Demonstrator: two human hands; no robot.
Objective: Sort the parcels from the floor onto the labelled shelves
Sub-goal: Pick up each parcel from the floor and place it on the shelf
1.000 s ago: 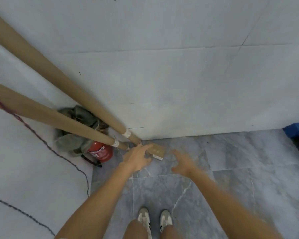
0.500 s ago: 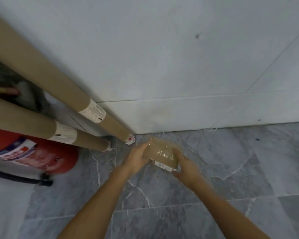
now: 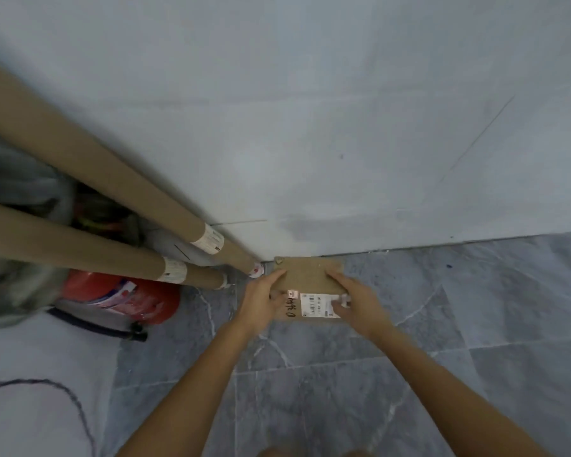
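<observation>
A flat brown cardboard parcel [image 3: 307, 273] with a white barcode label and handwriting near its front edge is held between both hands, close to the base of the white wall. My left hand [image 3: 261, 303] grips its left edge, thumb on top. My right hand [image 3: 356, 305] grips its right edge, fingers lying over the label. No shelves are in view.
Two long cardboard tubes [image 3: 89, 255] with labels lean into the corner at left. A red fire extinguisher [image 3: 122, 296] with a black hose lies beneath them beside grey cloth [image 3: 10, 291]. A white wall [image 3: 310, 127] rises ahead; grey marble floor [image 3: 343, 390] lies below.
My right hand joined the left on the parcel. The parcel has turned so its labelled face points up, and the view has moved closer to the corner.
</observation>
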